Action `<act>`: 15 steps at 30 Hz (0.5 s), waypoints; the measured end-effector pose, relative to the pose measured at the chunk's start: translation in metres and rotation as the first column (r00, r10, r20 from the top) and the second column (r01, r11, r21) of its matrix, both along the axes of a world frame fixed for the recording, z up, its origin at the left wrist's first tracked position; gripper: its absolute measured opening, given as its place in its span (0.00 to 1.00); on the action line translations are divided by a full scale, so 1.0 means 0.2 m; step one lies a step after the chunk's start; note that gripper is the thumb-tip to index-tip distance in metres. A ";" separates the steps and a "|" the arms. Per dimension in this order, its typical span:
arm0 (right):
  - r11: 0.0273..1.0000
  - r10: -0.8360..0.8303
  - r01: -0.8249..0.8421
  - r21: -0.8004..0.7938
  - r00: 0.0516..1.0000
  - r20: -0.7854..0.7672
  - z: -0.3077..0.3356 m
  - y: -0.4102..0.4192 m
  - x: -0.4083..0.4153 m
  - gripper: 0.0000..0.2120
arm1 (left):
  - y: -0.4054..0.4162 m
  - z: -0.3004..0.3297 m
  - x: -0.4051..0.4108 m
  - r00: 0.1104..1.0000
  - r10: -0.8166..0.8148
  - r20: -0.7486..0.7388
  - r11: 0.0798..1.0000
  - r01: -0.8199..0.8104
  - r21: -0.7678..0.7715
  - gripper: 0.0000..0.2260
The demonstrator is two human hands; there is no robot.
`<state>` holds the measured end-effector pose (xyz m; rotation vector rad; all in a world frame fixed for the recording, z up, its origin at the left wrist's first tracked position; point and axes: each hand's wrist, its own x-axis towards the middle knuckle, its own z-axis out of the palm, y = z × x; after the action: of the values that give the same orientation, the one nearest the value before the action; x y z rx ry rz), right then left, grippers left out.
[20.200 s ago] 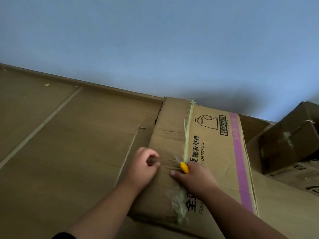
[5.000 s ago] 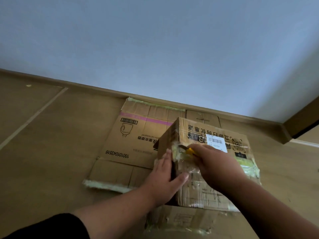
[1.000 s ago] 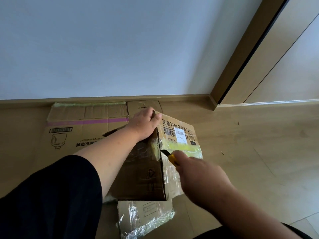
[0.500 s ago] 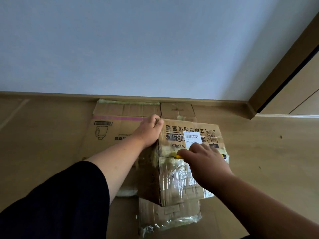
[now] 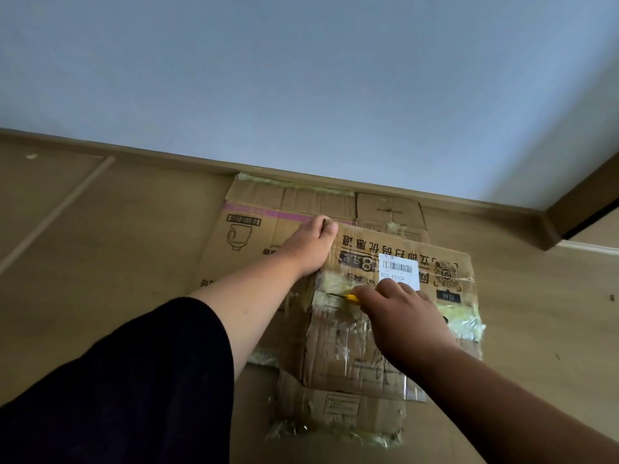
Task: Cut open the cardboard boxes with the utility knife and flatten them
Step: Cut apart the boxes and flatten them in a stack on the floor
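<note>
We are gripping the utility knife [image 5: 350, 298] in our right hand [image 5: 402, 324], its blade slicing the taped seam atop the cardboard box [image 5: 378, 316] on the floor [image 5: 100, 249]. Our left hand [image 5: 310, 247] is gripping the box's far corner; best keep those fingers clear of the blade and cut shallow.

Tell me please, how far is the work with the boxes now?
Done: one flattened box lies on the floor by the wall. In hand: the left hand grips the far corner of the taped box, and the right hand holds the yellow knife at its tape seam. Left: finish this cut, then flatten this box.
</note>
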<state>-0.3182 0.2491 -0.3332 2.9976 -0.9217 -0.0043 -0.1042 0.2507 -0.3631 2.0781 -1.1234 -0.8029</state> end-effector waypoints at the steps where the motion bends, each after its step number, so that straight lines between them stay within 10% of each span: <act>1: 1.000 0.001 -0.001 -0.004 1.000 -0.003 0.00 0.01 0.01 0.21 | 0.00 0.00 0.00 1.000 0.001 0.000 1.000 -0.001 -0.002 0.19; 15: 0.997 0.056 -0.061 -0.037 0.990 -0.127 0.03 0.11 0.14 0.27 | 0.06 -0.08 0.03 1.000 0.020 -0.004 0.999 -0.020 -0.040 0.17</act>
<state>-0.2902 0.2713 -0.3277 2.9455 -0.8114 -0.1708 -0.0988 0.2623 -0.3789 2.0507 -1.1059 -0.7679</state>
